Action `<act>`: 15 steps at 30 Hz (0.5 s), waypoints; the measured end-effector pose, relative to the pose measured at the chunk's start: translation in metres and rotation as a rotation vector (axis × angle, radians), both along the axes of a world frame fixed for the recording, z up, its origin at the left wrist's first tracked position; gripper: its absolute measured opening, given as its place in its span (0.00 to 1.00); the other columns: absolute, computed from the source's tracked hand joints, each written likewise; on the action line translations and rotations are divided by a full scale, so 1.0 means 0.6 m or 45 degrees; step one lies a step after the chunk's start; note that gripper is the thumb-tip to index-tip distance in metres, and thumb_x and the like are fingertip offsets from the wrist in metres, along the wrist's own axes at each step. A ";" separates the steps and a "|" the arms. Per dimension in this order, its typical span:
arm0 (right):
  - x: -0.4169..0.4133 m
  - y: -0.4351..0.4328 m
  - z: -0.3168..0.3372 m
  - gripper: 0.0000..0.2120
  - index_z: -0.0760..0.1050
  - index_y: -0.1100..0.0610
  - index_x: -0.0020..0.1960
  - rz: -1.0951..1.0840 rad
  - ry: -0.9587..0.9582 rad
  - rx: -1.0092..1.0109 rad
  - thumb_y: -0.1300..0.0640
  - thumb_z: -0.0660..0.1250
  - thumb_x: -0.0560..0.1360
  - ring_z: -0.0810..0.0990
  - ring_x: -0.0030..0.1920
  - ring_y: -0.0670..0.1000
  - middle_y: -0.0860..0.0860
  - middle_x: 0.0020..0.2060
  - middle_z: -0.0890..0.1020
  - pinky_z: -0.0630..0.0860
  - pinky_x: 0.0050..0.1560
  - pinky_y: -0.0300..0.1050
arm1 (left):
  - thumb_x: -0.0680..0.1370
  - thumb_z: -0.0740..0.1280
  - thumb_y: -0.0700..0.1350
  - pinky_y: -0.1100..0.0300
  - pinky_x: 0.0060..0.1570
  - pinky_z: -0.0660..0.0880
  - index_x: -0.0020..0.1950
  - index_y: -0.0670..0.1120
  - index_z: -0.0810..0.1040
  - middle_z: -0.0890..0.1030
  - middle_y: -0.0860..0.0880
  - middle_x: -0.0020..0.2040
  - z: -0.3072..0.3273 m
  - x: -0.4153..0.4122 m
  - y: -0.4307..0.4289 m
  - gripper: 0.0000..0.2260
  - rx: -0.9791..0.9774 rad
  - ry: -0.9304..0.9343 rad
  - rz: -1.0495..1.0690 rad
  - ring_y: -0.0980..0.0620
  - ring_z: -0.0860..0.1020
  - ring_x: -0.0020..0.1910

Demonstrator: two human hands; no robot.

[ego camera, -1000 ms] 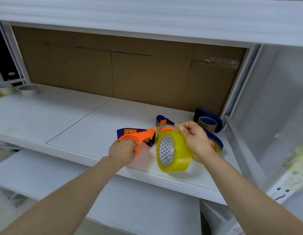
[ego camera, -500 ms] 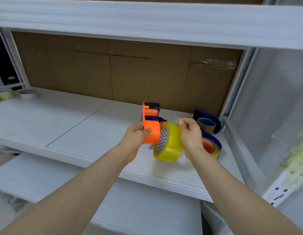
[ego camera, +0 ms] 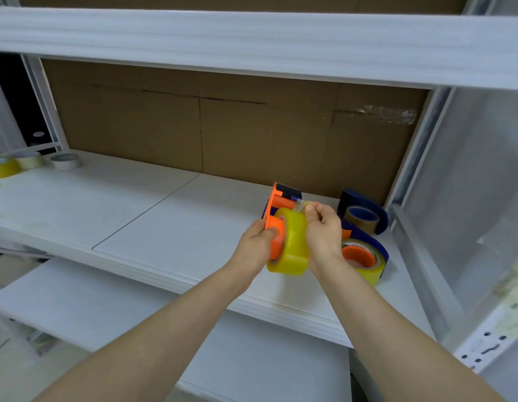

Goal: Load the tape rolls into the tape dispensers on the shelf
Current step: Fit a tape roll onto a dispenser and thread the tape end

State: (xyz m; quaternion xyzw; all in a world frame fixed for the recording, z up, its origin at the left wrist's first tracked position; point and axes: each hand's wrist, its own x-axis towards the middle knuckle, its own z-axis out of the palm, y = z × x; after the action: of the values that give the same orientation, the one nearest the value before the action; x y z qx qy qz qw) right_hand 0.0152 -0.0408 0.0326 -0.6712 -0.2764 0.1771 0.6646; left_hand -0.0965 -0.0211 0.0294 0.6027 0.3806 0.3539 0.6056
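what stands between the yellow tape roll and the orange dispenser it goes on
Nothing visible: the translucent yellow tape roll touches the orange plastic dispenser, which the left hand grips; the right hand holds the roll, pinching its loose end.

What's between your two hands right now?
In the head view, the yellow translucent tape roll, on the orange plastic tape dispenser, fills the gap between left hand and right hand.
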 end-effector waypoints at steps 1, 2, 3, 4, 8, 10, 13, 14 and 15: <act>-0.007 0.003 0.001 0.08 0.73 0.54 0.54 0.002 0.031 0.003 0.54 0.57 0.81 0.75 0.50 0.53 0.52 0.48 0.77 0.74 0.53 0.48 | 0.81 0.56 0.45 0.62 0.44 0.71 0.62 0.46 0.72 0.78 0.46 0.56 0.000 0.001 -0.004 0.12 -0.044 -0.041 -0.013 0.51 0.75 0.49; -0.014 0.005 0.002 0.08 0.73 0.54 0.54 -0.003 0.071 -0.007 0.54 0.57 0.81 0.76 0.51 0.53 0.53 0.48 0.77 0.75 0.55 0.49 | 0.81 0.56 0.47 0.62 0.41 0.72 0.60 0.48 0.72 0.78 0.47 0.53 0.000 0.002 -0.008 0.11 -0.095 -0.088 -0.034 0.52 0.76 0.47; -0.019 0.008 0.004 0.09 0.73 0.54 0.55 -0.011 0.111 -0.016 0.54 0.56 0.81 0.76 0.51 0.53 0.52 0.49 0.77 0.76 0.57 0.50 | 0.80 0.58 0.48 0.62 0.41 0.73 0.59 0.49 0.72 0.79 0.47 0.52 -0.002 0.003 -0.009 0.10 -0.121 -0.121 -0.057 0.52 0.77 0.47; -0.025 0.010 0.007 0.09 0.73 0.54 0.55 -0.017 0.143 -0.016 0.54 0.56 0.81 0.76 0.51 0.53 0.52 0.49 0.77 0.76 0.56 0.50 | 0.79 0.60 0.47 0.61 0.42 0.73 0.60 0.50 0.72 0.79 0.47 0.53 -0.005 0.004 -0.011 0.10 -0.100 -0.123 -0.073 0.51 0.77 0.49; -0.042 0.017 0.010 0.10 0.74 0.58 0.54 -0.008 0.069 -0.051 0.56 0.57 0.81 0.76 0.51 0.52 0.52 0.48 0.78 0.75 0.54 0.47 | 0.74 0.69 0.43 0.60 0.49 0.75 0.64 0.46 0.72 0.80 0.46 0.56 -0.017 -0.010 -0.012 0.18 0.051 -0.061 -0.078 0.48 0.78 0.55; -0.040 0.019 0.011 0.09 0.77 0.58 0.52 0.044 -0.074 -0.097 0.56 0.59 0.80 0.77 0.51 0.53 0.53 0.49 0.81 0.76 0.56 0.50 | 0.74 0.69 0.42 0.59 0.47 0.75 0.61 0.45 0.74 0.81 0.47 0.52 -0.018 -0.024 -0.006 0.15 0.069 -0.083 -0.066 0.48 0.79 0.51; -0.026 0.019 0.018 0.09 0.77 0.50 0.39 0.173 -0.412 -0.122 0.58 0.63 0.77 0.78 0.48 0.53 0.47 0.39 0.80 0.77 0.53 0.52 | 0.76 0.67 0.41 0.63 0.40 0.74 0.54 0.46 0.76 0.81 0.50 0.45 -0.016 -0.053 0.005 0.08 0.068 -0.127 -0.034 0.53 0.79 0.43; -0.024 0.018 0.021 0.09 0.76 0.50 0.39 0.249 -0.463 -0.122 0.58 0.63 0.77 0.78 0.47 0.52 0.45 0.36 0.78 0.78 0.51 0.50 | 0.76 0.67 0.41 0.65 0.38 0.75 0.54 0.45 0.76 0.80 0.49 0.44 -0.016 -0.061 0.008 0.07 0.062 -0.139 -0.024 0.53 0.79 0.42; -0.024 0.016 0.025 0.08 0.76 0.50 0.39 0.341 -0.475 -0.129 0.59 0.64 0.76 0.78 0.44 0.52 0.44 0.35 0.78 0.77 0.46 0.48 | 0.76 0.66 0.42 0.66 0.36 0.76 0.54 0.44 0.77 0.80 0.48 0.44 -0.016 -0.069 0.011 0.07 0.055 -0.153 -0.012 0.53 0.78 0.41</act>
State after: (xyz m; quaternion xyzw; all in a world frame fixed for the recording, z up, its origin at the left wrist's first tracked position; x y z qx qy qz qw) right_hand 0.0007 -0.0310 0.0476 -0.6821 -0.4719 0.1501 0.5380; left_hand -0.1377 -0.0146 0.0199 0.5951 0.3330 0.3946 0.6159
